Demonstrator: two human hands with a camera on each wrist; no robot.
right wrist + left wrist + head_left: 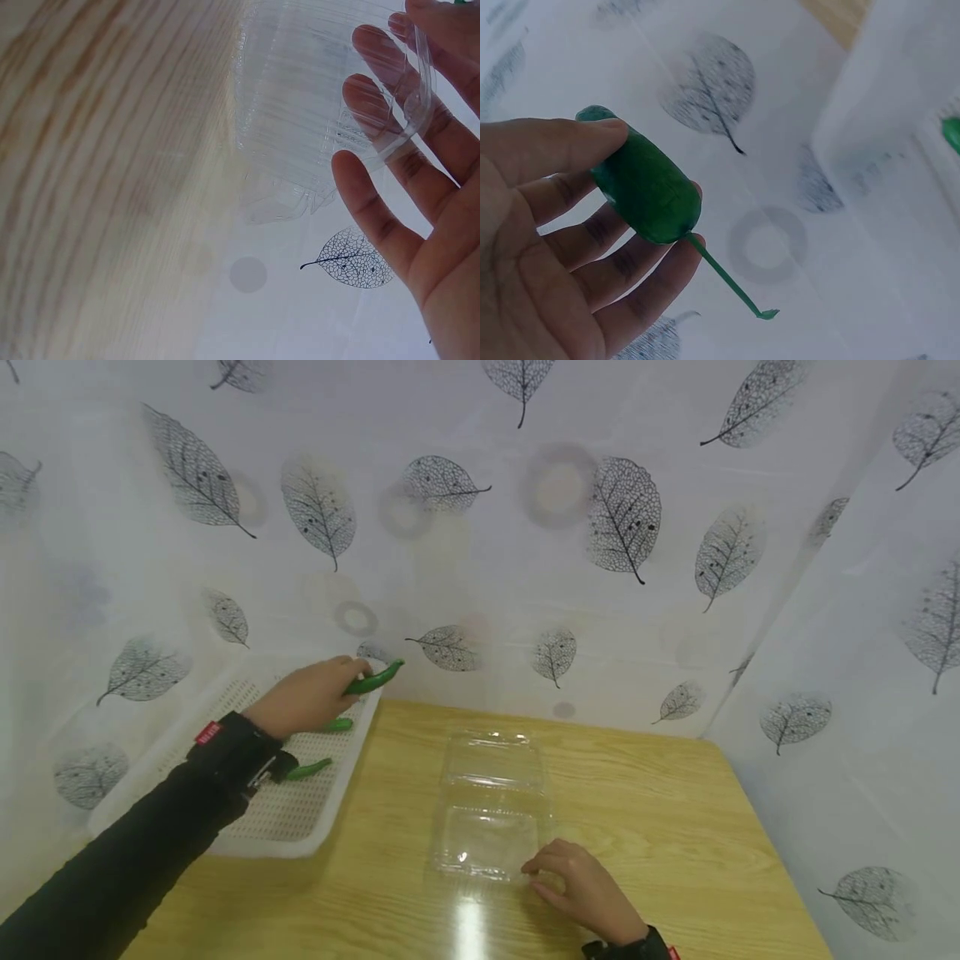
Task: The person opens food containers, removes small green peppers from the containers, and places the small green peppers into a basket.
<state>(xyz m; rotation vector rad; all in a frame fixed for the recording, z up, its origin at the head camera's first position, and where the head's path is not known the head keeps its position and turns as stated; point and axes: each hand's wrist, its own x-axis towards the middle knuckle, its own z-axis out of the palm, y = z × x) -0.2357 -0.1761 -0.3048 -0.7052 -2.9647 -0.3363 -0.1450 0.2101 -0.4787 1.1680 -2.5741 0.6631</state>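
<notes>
Over the far right corner of a white woven-look plastic basket (341, 814), my left hand (307, 693) holds a green chili pepper (375, 678) between thumb and fingers. In the left wrist view, the thumb presses on the pepper (649, 187), and its thin stem points away from the palm. Two more green peppers lie in the basket, one (339, 725) just below the hand and another (307, 769) nearer. My right hand (581, 887) grips the near right corner of a clear plastic clamshell box (491, 839), which lies opened out. Fingers show through its wall in the right wrist view.
The basket stands on the left of a wood-grain table (637, 810), with the box to its right. A whitish leaf-print sheet (480, 568) hangs behind the table and along its right side.
</notes>
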